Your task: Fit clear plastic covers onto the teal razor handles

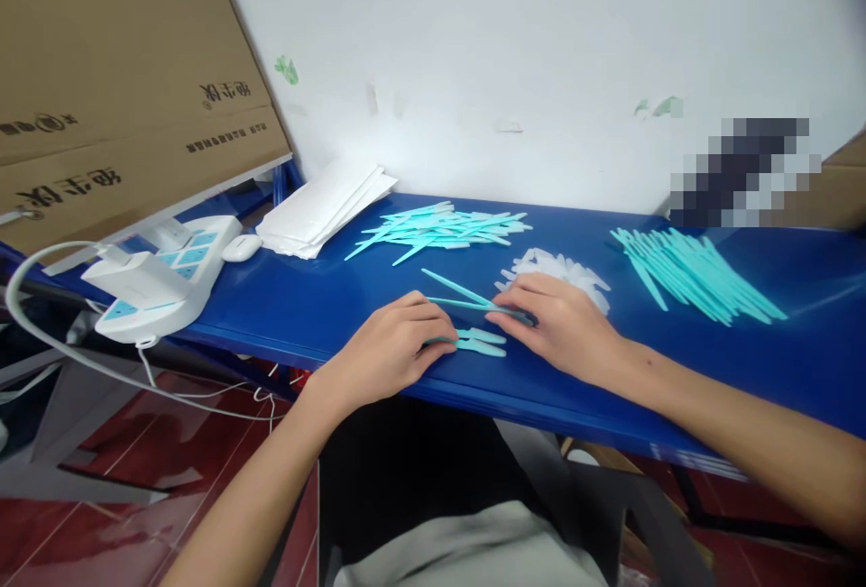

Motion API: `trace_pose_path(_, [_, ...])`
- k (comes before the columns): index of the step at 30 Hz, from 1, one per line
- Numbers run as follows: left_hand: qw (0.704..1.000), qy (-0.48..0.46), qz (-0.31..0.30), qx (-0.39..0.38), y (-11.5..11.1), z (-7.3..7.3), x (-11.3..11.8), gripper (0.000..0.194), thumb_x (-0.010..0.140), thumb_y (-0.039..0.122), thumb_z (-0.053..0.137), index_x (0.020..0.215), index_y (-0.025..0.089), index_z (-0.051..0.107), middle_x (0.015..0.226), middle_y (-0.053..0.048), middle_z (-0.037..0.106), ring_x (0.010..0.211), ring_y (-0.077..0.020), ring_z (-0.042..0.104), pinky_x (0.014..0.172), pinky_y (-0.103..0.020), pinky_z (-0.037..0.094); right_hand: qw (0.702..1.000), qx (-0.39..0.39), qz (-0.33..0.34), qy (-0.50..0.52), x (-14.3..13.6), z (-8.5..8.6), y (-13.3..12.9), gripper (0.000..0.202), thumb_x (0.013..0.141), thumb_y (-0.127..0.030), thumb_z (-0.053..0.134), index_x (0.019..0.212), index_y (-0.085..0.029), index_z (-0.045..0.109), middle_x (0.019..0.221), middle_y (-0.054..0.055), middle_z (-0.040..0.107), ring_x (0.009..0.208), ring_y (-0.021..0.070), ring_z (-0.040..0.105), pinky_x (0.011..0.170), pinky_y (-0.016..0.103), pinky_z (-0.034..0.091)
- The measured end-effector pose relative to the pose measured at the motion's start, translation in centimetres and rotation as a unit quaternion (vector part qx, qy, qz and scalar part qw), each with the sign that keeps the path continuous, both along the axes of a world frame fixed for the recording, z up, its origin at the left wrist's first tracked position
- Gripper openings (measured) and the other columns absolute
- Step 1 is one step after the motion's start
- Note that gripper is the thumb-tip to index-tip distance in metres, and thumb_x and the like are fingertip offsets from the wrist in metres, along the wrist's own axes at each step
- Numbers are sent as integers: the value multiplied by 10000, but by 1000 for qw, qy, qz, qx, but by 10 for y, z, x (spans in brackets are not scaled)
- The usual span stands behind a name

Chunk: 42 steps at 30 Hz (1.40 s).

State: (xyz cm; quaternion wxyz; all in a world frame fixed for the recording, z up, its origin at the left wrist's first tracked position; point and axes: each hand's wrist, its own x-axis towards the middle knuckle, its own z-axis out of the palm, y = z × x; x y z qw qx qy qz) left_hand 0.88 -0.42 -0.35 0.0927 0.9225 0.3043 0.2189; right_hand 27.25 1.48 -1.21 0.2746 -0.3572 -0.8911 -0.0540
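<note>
Near the front edge of the blue table, my left hand (406, 339) is closed on turquoise sticks (482, 343), whose paddle-shaped ends point right. My right hand (551, 316) pinches the right ends of two other turquoise sticks (455, 286), which spread apart toward the left, the lower one passing behind my left fingers. Just behind my right hand lies a heap of translucent white pieces (558, 270), partly hidden by it. A loose pile of turquoise sticks with whitish tips (446, 228) lies further back, and a neater turquoise bundle (696, 276) is on the right.
White paper sheets or envelopes (325, 208) lie at the back left of the blue table (271, 307). Beside them are a small white case (242, 248) and a power strip (196, 262) with plugs and a cable. A large cardboard box (128, 73) stands behind, next to the white wall.
</note>
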Motion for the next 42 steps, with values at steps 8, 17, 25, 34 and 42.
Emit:
trace_pose_path(8, [989, -39, 76, 120, -1, -5, 0, 179, 982, 357, 648, 994, 180, 673, 1227, -118, 651, 1113, -265, 544, 929, -398, 477, 994, -101, -29, 36, -5, 5, -7, 264, 1050, -386, 492, 991, -199, 669, 893, 58, 730, 799, 222, 665, 695, 347, 486])
trace_pose_path(17, [982, -43, 98, 158, 4, -8, -4, 210, 1079, 266, 459, 1191, 194, 622, 1025, -48, 755, 850, -173, 635, 779, -326, 427, 983, -155, 0, 101, -8, 11, -13, 243, 1068, -383, 446, 1048, -215, 622, 875, 39, 733, 740, 186, 680, 667, 303, 501])
trace_pose_path(25, [990, -65, 100, 72, 10, 8, -34, 245, 1062, 294, 511, 1143, 195, 719, 1021, -49, 789, 900, -182, 690, 822, -331, 483, 988, -123, -19, 87, -1, 5, -6, 351, 1086, -348, 379, 1315, -204, 604, 1262, 106, 723, 1130, 261, 693, 922, 405, 552])
trace_pose_path(34, [996, -64, 58, 1, 9, 10, -34, 197, 1005, 272, 606, 1056, 211, 786, 1063, -63, 759, 975, -200, 664, 886, -356, 518, 992, -98, -17, 80, -6, 5, -6, 355, 1090, -317, 359, 1289, -185, 621, 1030, 108, 676, 916, 230, 675, 754, 364, 533])
trace_pose_path(42, [985, -88, 130, 68, 7, 8, -32, 188, 948, 356, 648, 1009, 179, 668, 1078, -83, 645, 1009, -226, 591, 907, -382, 485, 996, -88, 4, 17, -8, 3, -8, 362, 1094, -324, 338, 1183, -177, 658, 951, 89, 627, 839, 211, 627, 705, 344, 500])
